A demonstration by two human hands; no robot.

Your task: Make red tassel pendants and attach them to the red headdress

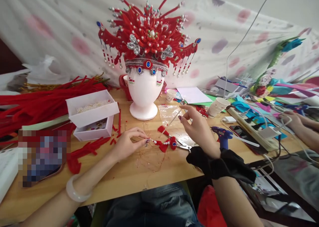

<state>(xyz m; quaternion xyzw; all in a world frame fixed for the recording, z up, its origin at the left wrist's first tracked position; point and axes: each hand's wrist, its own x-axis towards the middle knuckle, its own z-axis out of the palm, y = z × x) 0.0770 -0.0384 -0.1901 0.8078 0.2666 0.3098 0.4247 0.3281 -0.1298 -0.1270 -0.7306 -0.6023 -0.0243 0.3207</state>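
Note:
My left hand (131, 142) pinches the end of a short beaded strand (158, 142), whose white and red beads run low over the table. At the strand's far end is a red ornament (172, 143) with a blue oval stone. Red tassels (163, 131) lie around it. My right hand (198, 127) is raised just beyond the strand, thumb and forefinger together on a thin pale stick (171, 121) slanting down toward the upper tassel. Scissors (183, 145) lie beside the ornament, partly hidden by my right wrist.
A red beaded headdress (149, 37) sits on a white foam head (144, 94). White boxes (93, 107) of beads and a phone (46, 159) lie left. At right are paper cups (218, 106), a blue glue gun (223, 135), a power strip (249, 129) with cables, and another person's hands (292, 122).

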